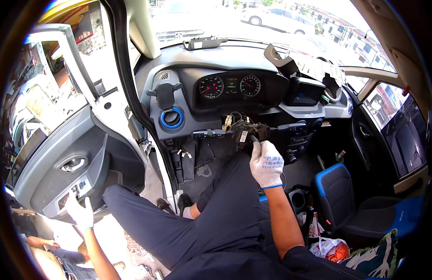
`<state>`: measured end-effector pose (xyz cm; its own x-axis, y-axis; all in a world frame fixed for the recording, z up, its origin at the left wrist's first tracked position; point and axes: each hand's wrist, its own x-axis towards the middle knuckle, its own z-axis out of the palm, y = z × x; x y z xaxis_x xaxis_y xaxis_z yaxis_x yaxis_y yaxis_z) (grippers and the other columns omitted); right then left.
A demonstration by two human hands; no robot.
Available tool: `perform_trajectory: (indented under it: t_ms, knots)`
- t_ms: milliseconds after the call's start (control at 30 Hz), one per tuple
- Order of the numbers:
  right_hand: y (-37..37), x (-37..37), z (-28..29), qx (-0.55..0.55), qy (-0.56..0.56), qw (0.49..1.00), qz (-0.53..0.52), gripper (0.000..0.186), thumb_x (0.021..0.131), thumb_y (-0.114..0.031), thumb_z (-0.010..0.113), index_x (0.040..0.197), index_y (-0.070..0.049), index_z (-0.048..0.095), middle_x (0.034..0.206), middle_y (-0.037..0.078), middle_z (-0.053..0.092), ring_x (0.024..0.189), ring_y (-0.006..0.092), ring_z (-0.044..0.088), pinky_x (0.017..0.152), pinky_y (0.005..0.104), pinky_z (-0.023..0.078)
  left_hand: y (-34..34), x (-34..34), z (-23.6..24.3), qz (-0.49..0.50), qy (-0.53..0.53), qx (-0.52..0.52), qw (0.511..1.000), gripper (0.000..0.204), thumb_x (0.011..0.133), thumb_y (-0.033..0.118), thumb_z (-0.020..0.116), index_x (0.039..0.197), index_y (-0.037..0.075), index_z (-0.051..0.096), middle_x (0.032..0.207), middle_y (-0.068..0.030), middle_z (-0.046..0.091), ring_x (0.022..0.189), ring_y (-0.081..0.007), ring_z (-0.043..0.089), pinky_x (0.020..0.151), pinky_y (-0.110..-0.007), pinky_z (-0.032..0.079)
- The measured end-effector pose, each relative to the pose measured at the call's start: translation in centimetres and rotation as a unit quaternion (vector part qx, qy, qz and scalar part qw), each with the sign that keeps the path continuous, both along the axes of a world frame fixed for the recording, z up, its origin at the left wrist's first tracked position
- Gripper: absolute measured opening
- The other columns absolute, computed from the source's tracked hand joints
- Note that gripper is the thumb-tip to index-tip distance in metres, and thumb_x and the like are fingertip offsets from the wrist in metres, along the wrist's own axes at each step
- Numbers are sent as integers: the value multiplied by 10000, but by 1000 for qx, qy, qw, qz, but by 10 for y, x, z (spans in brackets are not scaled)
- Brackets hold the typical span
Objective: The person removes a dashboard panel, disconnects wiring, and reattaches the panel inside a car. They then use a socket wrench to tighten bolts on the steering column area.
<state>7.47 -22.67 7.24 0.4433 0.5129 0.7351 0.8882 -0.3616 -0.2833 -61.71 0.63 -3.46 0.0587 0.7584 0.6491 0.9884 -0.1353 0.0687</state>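
Left hand [80, 211]: I see this grip spread wide, by the door switches [79, 185].
Right hand [267, 164]: it is at the dark rod [253, 138]; I cannot tell if this grip pinches it.
Column [260, 131]: under the dials [211, 87], with wires [228, 122] on it.
Good way: I think slow, soft moves work best, with no tug on the wires.

In the middle the steering column [249, 129], with the right hand [266, 164] at its near side, the instrument cluster [231, 87] behind it, the door [123, 156] to its left, the passenger seat [335, 198] to its right, and, on the dashboard [241, 55], a trim piece [204, 43].
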Motion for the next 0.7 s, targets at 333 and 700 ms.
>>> perform_trajectory:
  t_ms: [333, 700]
  knots:
    - [-1, 1, 5, -7, -16, 1000, 18, 271, 1059, -208, 726, 844, -75, 627, 754, 166, 646, 662, 404, 685, 596, 499, 550, 0, -1, 3, -10, -15, 7, 1000, 697, 874, 189, 866, 1504, 17, 623, 1447, -212, 689, 1385, -419, 605, 1227, -534, 426]
    - [-1, 4, 3, -10, -32, 999, 23, 256, 1050, -195, 731, 848, -72, 636, 746, 163, 645, 645, 396, 682, 592, 490, 554, 0, 2, 4, -1, -8, 15, 1000, 671, 865, 177, 865, 1472, 3, 639, 1478, -229, 674, 1396, -435, 598, 1230, -528, 427]
